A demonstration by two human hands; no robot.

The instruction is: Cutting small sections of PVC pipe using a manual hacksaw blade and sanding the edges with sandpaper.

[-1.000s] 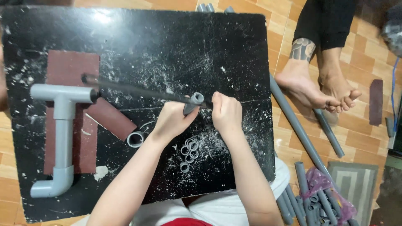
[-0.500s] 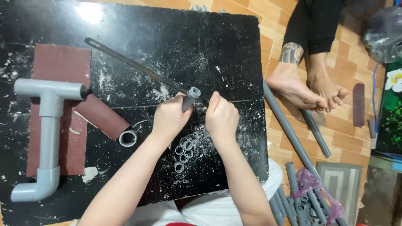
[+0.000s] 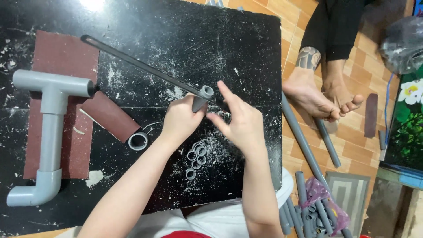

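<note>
My left hand (image 3: pixel 183 119) is closed around a short grey pipe (image 3: pixel 202 97), and I hold it upright on the black board (image 3: pixel 246 48), near the middle, with its open end up. My right hand (image 3: pixel 240 121) holds the near end of a long thin saw blade (image 3: pixel 145 68), which lies across the top of the pipe and runs away to the upper left; the fingers pinch the blade, but the exact grip is partly hidden. I judge the pipe to be light, stiff plastic with a smooth wall, so it can slip or turn in the fingers, and it is best held low on its body, close under the cut, as my left hand does now. The blade looks thin and springy, so I think it can bend sideways if I press hard. Just in front of my hands lie some small grey rings (image 3: pixel 195 156) in white dust, and one bigger ring (image 3: pixel 138 141) is to the left of them. A roll of brown sandpaper (image 3: pixel 110 117) lies beside the bigger ring, on the edge of a flat brown sheet (image 3: pixel 59 57) where a grey T-shaped pipe piece (image 3: pixel 50 128) rests. On the right, on the tiled floor, I see long grey pipes (image 3: pixel 304 141), a purple plastic bag (image 3: pixel 328 205) with short pipe pieces, and another person's bare feet (image 3: pixel 321 94). I cannot see any label or sign clearly; only a dark panel with a flower picture (image 3: pixel 407 123) stands at the right edge.
</note>
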